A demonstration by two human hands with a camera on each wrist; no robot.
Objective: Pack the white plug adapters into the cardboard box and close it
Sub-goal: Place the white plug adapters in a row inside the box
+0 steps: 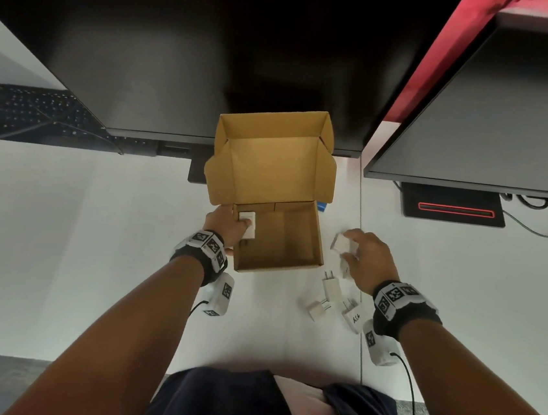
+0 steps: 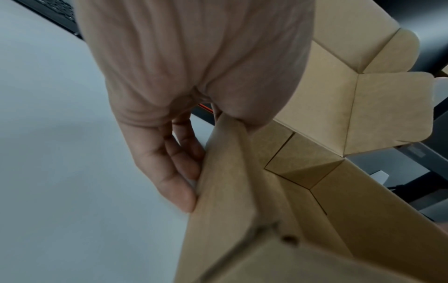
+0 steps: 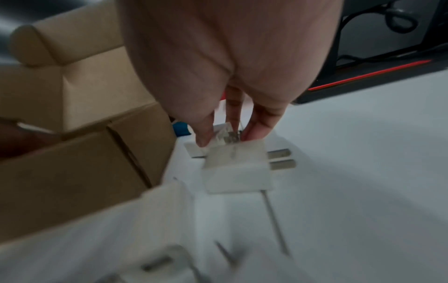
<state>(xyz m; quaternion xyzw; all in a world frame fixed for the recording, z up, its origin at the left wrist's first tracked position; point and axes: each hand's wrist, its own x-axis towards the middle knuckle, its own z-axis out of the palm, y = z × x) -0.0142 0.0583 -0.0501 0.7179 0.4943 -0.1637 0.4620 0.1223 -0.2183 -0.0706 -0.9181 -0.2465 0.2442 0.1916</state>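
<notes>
The cardboard box stands open on the white table, its lid raised at the back. My left hand grips the box's left wall: the fingers lie outside it and the thumb reaches inside. A white plug adapter sits in the box's far left corner under that thumb. Right of the box, my right hand pinches a white adapter by its fingertips; in the blurred right wrist view this adapter shows two prongs. Three more adapters lie nearer me.
Two dark monitors overhang the back of the table. A keyboard sits at the far left, a stand base with a red light strip and cables at the far right. A small blue object lies behind the box.
</notes>
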